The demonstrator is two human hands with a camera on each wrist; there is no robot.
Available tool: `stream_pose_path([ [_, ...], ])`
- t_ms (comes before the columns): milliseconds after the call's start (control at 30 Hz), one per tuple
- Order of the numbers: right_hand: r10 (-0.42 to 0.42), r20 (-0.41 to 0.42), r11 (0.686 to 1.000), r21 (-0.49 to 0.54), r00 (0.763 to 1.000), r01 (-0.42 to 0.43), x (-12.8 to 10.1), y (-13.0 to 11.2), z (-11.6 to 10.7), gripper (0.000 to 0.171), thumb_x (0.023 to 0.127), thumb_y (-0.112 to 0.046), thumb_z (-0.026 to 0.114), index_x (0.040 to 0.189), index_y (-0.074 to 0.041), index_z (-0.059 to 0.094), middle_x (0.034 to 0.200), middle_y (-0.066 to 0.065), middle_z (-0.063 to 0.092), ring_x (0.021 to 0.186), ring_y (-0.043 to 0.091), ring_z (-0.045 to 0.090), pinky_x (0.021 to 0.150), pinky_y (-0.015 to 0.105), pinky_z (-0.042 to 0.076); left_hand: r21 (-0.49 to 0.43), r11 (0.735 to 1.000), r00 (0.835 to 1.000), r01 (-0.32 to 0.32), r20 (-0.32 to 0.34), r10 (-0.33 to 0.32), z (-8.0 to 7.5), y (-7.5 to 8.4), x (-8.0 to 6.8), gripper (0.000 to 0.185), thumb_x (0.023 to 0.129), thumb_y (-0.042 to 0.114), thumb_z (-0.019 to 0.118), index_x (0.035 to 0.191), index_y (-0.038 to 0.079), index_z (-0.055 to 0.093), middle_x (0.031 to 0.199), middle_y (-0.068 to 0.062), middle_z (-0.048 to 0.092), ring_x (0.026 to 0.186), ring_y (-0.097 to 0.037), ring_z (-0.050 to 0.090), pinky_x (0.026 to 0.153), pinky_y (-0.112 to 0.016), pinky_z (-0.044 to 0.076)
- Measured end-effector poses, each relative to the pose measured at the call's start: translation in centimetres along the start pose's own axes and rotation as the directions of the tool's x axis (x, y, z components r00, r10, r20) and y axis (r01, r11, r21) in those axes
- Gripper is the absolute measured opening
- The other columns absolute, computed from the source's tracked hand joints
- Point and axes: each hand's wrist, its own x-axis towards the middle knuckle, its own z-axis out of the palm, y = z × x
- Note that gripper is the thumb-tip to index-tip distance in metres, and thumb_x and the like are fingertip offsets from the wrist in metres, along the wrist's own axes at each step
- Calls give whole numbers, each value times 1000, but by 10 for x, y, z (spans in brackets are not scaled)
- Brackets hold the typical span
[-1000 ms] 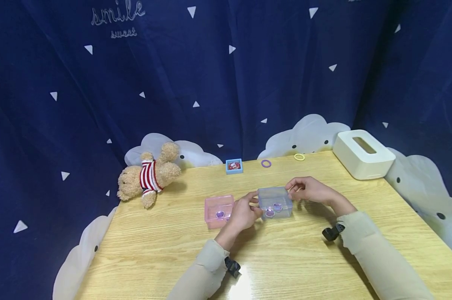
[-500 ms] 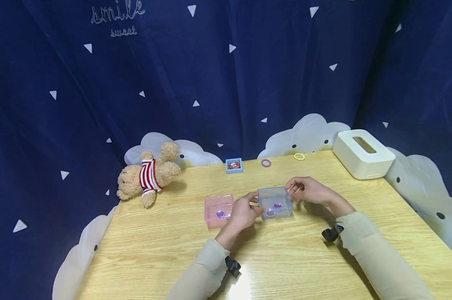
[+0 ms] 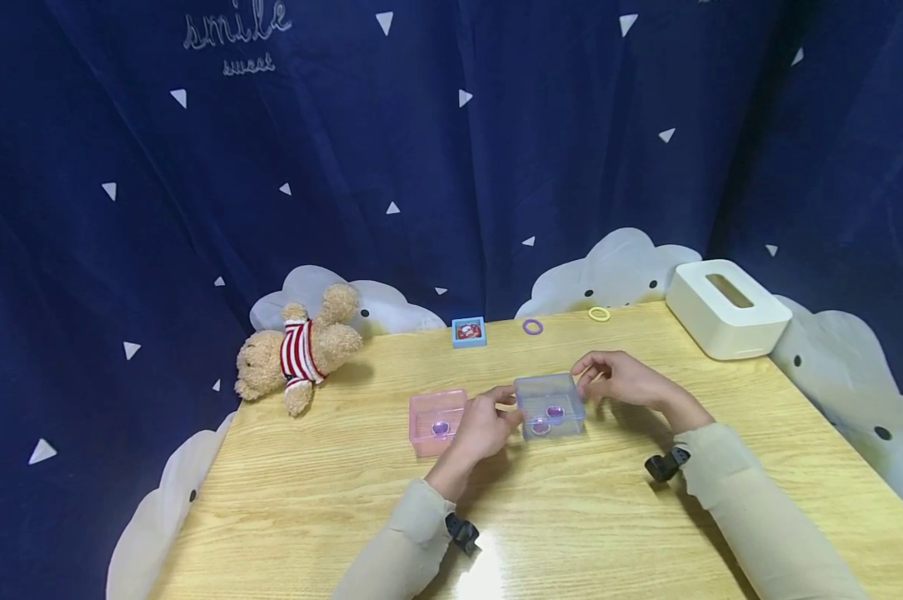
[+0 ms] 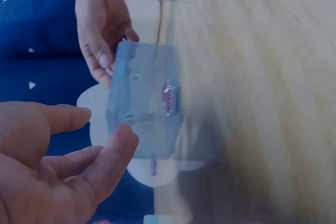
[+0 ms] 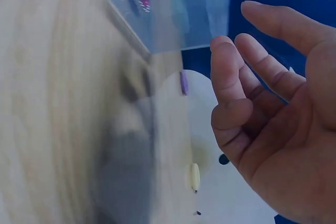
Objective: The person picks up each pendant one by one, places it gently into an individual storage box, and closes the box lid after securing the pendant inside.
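Two hands flank a clear blue box (image 3: 549, 406) on the counter (image 3: 571, 517) in the head view, left hand (image 3: 484, 427) and right hand (image 3: 622, 379) touching its ends with loosely curled fingers. Left wrist view: fingers relaxed just beside the box (image 4: 144, 108), not clasping. Right wrist view likewise; the box (image 5: 173, 9) looks light, stiff, slippery, best pinched by opposite walls.

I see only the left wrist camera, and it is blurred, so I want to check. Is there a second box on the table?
Observer: Yes, a pink box stands to the left of the blue box.
Operator: Is anything inside the pink one?
Observer: At least one purple piece.
Operator: What lies further to the left?
Observer: A teddy bear in a striped shirt lies at the table's far left corner.
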Motion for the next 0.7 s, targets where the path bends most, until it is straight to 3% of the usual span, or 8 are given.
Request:
stream_pose_path([
  [267,-7,-47,999,-39,999,5,-4,-8,-18,32,97,-20,66,117,3,64,101,18,65,85,25,67,76,37,60,-27,999,999,-26,-38,25,-28,1,-1,26,93,21,69,115,7,72,107,-8,74,88,-19,71,67,-22,54],
  [500,-33,-76,992,-121,997,23,-4,-14,-35,22,99,-18,62,113,-2,68,102,16,70,79,20,66,70,28,55,28,999,996,-21,-82,23,-60,-6,-3,19,94,25,68,108,15,75,103,-3,76,89,-17,72,77,-28,56],
  [700,-51,-127,978,-209,991,24,-5,-23,-50,20,98,-22,63,110,-7,70,96,9,70,80,17,66,68,26,54,69,997,991,-34,-130,42,-96,-17,-3,22,94,21,69,110,8,74,107,-9,76,96,-28,72,79,-34,60],
])
